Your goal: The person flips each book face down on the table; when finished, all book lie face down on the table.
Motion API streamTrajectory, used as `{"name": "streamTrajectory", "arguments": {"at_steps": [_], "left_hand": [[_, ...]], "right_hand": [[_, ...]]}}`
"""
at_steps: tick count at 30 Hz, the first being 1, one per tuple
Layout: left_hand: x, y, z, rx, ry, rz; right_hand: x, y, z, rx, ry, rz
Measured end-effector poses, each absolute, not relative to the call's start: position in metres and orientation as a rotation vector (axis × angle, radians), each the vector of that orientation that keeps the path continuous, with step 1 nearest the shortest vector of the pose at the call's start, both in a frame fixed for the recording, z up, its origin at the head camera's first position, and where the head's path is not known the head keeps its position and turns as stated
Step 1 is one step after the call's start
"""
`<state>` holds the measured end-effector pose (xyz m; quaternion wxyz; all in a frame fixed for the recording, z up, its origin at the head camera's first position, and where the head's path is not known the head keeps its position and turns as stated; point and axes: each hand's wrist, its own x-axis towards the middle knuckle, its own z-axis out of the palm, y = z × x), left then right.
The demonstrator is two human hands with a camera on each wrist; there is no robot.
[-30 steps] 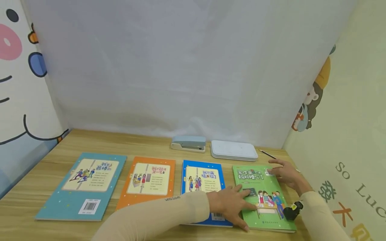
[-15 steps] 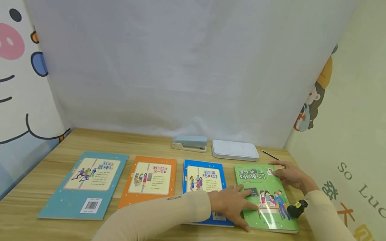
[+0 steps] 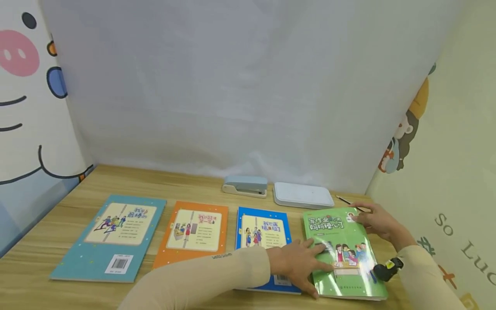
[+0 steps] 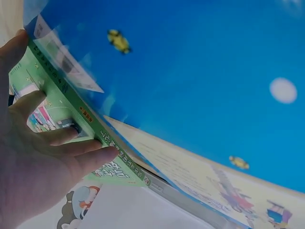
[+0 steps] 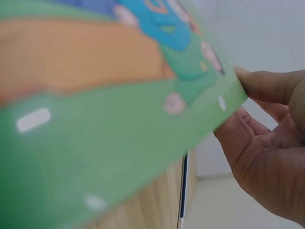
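A green picture-covered book (image 3: 341,280) lies at the right of the row. My right hand (image 3: 381,221) pinches its far right corner between thumb and fingers; in the right wrist view the thumb lies over the corner of the green book (image 5: 109,143) and the fingers are beneath. That corner is raised off the table. My left hand (image 3: 296,262), fingers spread, rests on the green book's left edge, its wrist above a blue book (image 3: 267,214). The left wrist view shows the green book's spine (image 4: 71,102) beside the left hand (image 4: 43,167).
An orange book (image 3: 193,245) and a teal book (image 3: 100,258) lie to the left on the wooden table (image 3: 155,181). Behind stand a stapler (image 3: 246,185) and a pale case (image 3: 304,194). A pencil (image 3: 344,199) lies near the back right corner.
The right hand has lifted the green book's far right corner and its glare has shifted. The left hand has stayed on the left edge. The view has shifted slightly.
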<state>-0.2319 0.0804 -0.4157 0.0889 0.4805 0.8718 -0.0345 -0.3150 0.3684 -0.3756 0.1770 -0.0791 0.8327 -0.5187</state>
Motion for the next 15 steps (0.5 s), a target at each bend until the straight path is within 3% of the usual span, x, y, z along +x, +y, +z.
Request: {"name": "streamTrajectory", "arguments": {"at_steps": [15], "left_hand": [[-0.230,0.071,-0.399,1.420,2.693,-0.115]], "right_hand": [[-0.300,0.371,-0.341,-0.380,2.270,-1.780]]}}
